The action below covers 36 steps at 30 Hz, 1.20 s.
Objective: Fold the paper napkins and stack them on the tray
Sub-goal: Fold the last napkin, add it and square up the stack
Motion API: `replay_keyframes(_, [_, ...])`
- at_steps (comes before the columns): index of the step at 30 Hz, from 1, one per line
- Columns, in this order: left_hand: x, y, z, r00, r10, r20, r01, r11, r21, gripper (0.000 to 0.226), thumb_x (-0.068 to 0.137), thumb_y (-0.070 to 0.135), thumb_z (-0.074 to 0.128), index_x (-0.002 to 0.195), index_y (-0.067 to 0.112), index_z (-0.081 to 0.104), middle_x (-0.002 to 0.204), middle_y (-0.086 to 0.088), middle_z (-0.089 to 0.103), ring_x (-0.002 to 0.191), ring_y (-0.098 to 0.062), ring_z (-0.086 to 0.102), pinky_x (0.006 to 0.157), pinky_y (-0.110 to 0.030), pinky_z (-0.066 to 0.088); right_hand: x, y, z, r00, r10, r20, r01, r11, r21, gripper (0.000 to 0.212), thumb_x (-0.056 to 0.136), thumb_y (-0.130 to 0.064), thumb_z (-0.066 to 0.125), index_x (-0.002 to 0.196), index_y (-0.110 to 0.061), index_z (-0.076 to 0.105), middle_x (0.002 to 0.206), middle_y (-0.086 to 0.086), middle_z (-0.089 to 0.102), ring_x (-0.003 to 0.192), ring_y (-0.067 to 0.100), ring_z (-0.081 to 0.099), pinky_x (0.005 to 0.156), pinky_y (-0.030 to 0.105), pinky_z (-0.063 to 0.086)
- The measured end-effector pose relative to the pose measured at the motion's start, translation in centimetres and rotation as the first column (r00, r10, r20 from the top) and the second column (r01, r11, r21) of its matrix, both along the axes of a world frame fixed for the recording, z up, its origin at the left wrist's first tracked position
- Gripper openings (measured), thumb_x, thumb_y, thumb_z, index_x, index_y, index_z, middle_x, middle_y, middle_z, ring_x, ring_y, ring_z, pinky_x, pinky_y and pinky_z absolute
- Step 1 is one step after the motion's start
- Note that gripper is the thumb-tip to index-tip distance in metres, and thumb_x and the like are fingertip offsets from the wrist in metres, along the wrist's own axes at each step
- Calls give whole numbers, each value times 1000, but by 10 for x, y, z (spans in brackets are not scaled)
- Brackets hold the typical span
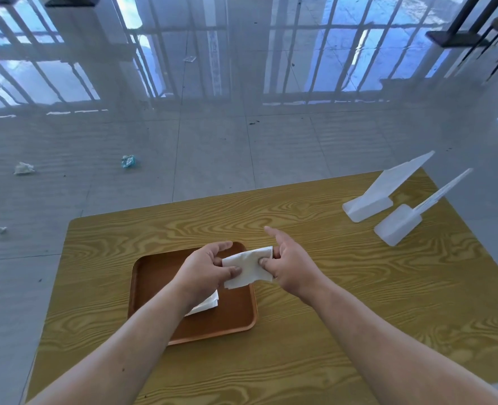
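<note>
A white folded paper napkin (249, 266) is held above the brown plastic tray (154, 276), pinched at its left end by the left hand (205, 268) and at its right end by the right hand (288, 263). Its long axis runs left to right. Edges should be aligned before creasing.

A white paper napkin (249, 267), folded into a small, slightly rumpled rectangle, is pinched at one end by the left hand (205, 268) and at the other by the right hand (293, 266). Below the left hand lies a brown, round-cornered tray (154, 276). Under that wrist, folded white napkins (208, 304) rest in it.
</note>
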<state>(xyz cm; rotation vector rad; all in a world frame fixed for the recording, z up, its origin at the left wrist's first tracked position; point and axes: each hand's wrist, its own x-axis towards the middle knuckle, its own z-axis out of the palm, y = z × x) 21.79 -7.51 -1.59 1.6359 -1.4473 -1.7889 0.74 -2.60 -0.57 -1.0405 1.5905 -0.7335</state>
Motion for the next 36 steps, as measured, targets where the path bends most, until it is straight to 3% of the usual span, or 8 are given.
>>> replay_keyframes(3, [-1, -2, 1, 993, -42, 107, 48, 998, -50, 58, 84, 14, 88, 136, 26, 66, 80, 12, 82, 82, -8, 79, 69, -18, 58, 0, -1, 1, 1000, -1, -15, 0, 1000, -12, 61, 98, -7, 67, 153, -24, 47, 94, 14, 74, 83, 17, 70, 82, 35, 61])
replay_keyframes(7, [-1, -4, 2, 965, -81, 251, 115, 986, -125, 25, 79, 28, 88, 101, 36, 79, 85, 15, 81, 80, -5, 76, 83, -36, 63, -1, -1, 0, 1000, 6, -17, -6, 1000, -16, 54, 97, -7, 67, 147, -22, 55, 87, 8, 76, 80, 17, 74, 81, 33, 62])
replay_keyframes(12, [-5, -6, 3, 940, -81, 332, 155, 967, -201, 10, 79, 39, 85, 82, 41, 76, 74, 18, 78, 68, -2, 70, 65, -30, 53, -7, 0, 0, 980, 45, -193, -44, 999, 8, 47, 97, -16, 69, 141, -26, 60, 91, 6, 78, 84, 15, 73, 85, 37, 60])
replay_keyframes(16, [-11, -5, 7, 944, -66, 323, 158, 951, -267, 15, 81, 38, 84, 80, 48, 73, 74, 18, 75, 65, 3, 64, 60, -22, 46, -11, -1, 5, 969, 34, -245, -32, 999, 15, 19, 92, -16, 67, 104, -28, 75, 88, 0, 78, 82, 17, 71, 75, 39, 58])
replay_keyframes(20, [-14, -8, 7, 947, -50, 316, 172, 913, -370, 13, 82, 31, 85, 76, 35, 75, 98, 17, 69, 96, -2, 61, 78, -23, 45, -16, -1, 5, 971, 18, -240, -13, 1000, 21, 12, 89, -15, 66, 86, -24, 74, 76, -6, 69, 64, 9, 57, 55, 25, 46])
replay_keyframes(24, [-15, -11, 10, 993, -30, 118, 59, 967, -246, 12, 86, 23, 84, 80, 31, 76, 111, 20, 72, 92, 7, 67, 71, -15, 54, -19, -3, 7, 963, -9, -270, 5, 1000, -14, 8, 87, -25, 72, 79, -23, 74, 97, -5, 70, 81, 4, 56, 62, 17, 43])
replay_keyframes(31, [-16, -9, 9, 979, 3, -204, 5, 999, 37, 26, 92, 11, 80, 117, 11, 73, 106, -8, 82, 98, -22, 77, 81, -29, 59, -18, -6, 13, 965, -145, 220, 129, 988, 87, 5, 95, -14, 71, 92, -9, 71, 87, 5, 68, 82, 19, 60, 79, 35, 49])
replay_keyframes(36, [-19, -7, 7, 968, 73, -241, -59, 996, 68, 14, 87, 23, 83, 100, 25, 83, 106, -8, 83, 96, -26, 80, 71, -33, 64, -10, -5, 16, 890, -221, 399, 177, 974, 144, 13, 100, -15, 67, 108, -10, 75, 93, 3, 80, 82, 17, 76, 68, 29, 59])
